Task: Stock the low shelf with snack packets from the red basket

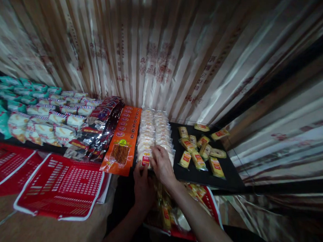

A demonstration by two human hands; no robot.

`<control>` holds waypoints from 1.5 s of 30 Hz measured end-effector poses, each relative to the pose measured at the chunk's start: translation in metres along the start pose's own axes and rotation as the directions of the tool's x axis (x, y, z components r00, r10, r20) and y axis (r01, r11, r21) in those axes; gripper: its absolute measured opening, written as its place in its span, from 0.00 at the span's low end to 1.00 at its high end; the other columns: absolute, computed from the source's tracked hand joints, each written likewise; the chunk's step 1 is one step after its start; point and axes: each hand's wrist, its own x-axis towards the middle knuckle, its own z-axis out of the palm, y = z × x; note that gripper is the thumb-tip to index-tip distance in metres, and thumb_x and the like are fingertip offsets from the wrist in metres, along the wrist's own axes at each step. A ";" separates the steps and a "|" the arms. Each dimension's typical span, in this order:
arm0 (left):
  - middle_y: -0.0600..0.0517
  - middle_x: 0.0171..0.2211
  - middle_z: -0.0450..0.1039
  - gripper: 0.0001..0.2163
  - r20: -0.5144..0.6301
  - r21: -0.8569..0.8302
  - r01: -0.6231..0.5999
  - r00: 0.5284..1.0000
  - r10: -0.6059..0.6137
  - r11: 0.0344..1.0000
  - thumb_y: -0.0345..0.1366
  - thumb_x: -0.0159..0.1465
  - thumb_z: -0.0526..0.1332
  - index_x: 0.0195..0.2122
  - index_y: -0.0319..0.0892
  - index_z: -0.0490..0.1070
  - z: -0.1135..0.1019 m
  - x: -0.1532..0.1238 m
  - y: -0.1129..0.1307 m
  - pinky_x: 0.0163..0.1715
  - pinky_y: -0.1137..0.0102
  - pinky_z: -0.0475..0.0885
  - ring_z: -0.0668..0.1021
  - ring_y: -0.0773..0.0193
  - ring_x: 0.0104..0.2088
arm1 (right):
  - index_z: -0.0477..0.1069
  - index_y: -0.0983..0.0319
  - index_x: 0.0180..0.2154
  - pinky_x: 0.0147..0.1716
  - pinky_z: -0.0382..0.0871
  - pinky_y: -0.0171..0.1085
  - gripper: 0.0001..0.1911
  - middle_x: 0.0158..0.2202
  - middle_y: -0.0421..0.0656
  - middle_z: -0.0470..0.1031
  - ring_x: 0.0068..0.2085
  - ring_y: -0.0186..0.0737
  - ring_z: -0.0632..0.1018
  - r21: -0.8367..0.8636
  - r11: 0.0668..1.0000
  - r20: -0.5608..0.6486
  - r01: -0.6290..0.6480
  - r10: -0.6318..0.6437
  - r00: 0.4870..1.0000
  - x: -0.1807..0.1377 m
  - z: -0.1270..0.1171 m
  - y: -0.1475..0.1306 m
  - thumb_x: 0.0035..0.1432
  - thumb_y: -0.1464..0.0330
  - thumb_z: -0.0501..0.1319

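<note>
Two rows of white snack packets (pixel 147 129) in clear wrappers run back from the front edge of the black shelf (pixel 231 175). At the front of the left row is a white packet with a red label (pixel 145 160). My left hand (pixel 142 185) grips its near edge with the fingertips. My right hand (pixel 162 166) is curled over the packet's right side, its fingers bent down onto it; part of the packet is hidden beneath them. Below my forearms stands a red basket (pixel 216 209) holding yellow-wrapped packets (pixel 165 216).
Loose yellow packets (pixel 199 159) are scattered to the right. Leftward lie an orange snack bag (pixel 124 138), dark bags (pixel 103 121), white bags (pixel 53 125) and green bags (pixel 13 94). A red basket (pixel 60 183) stands at lower left. Printed curtain-like sheeting (pixel 157 62) hangs behind.
</note>
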 end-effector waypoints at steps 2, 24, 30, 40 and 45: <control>0.43 0.59 0.53 0.27 -0.008 0.030 -0.019 1.000 0.019 0.999 0.21 0.56 0.50 0.58 0.44 0.58 0.001 -0.001 -0.001 0.54 0.55 0.65 0.61 0.56 0.58 | 0.67 0.60 0.51 0.52 0.66 0.49 0.19 0.54 0.52 0.62 0.55 0.47 0.65 0.011 1.000 -0.047 -0.002 0.002 0.999 -0.007 0.005 0.004 0.57 0.72 0.53; 0.44 0.52 0.64 0.19 0.295 -0.002 -0.228 0.930 0.219 0.974 0.23 0.59 0.49 0.49 0.42 0.66 0.009 -0.053 0.021 0.53 0.60 0.66 0.68 0.59 0.54 | 0.71 0.59 0.44 0.52 0.63 0.52 0.15 0.51 0.49 0.69 0.53 0.47 0.67 -0.137 0.932 -0.204 -0.335 0.304 0.931 -0.163 -0.047 0.066 0.60 0.67 0.50; 0.41 0.53 0.66 0.19 0.650 0.007 -0.087 0.757 0.061 0.996 0.24 0.56 0.49 0.47 0.39 0.70 0.037 -0.090 0.039 0.56 0.56 0.63 0.68 0.55 0.55 | 0.69 0.59 0.45 0.55 0.58 0.53 0.19 0.53 0.50 0.68 0.58 0.52 0.63 -0.331 0.799 -0.087 -0.502 0.504 0.860 -0.235 -0.057 0.121 0.55 0.58 0.54; 0.41 0.57 0.63 0.22 0.757 -0.079 -0.023 0.649 0.075 0.997 0.23 0.53 0.50 0.48 0.38 0.71 0.051 -0.115 0.055 0.58 0.58 0.61 0.65 0.55 0.58 | 0.65 0.60 0.53 0.54 0.60 0.48 0.29 0.58 0.51 0.64 0.58 0.53 0.64 -0.496 0.739 0.118 -0.455 0.577 0.808 -0.243 -0.067 0.113 0.48 0.63 0.61; 0.42 0.57 0.64 0.22 0.734 -0.079 0.020 0.678 0.045 0.997 0.23 0.53 0.50 0.48 0.41 0.71 0.050 -0.117 0.054 0.56 0.57 0.63 0.68 0.54 0.56 | 0.71 0.64 0.48 0.52 0.62 0.48 0.23 0.51 0.55 0.70 0.53 0.54 0.70 -0.442 0.770 0.091 -0.460 0.549 0.831 -0.228 -0.076 0.109 0.50 0.63 0.60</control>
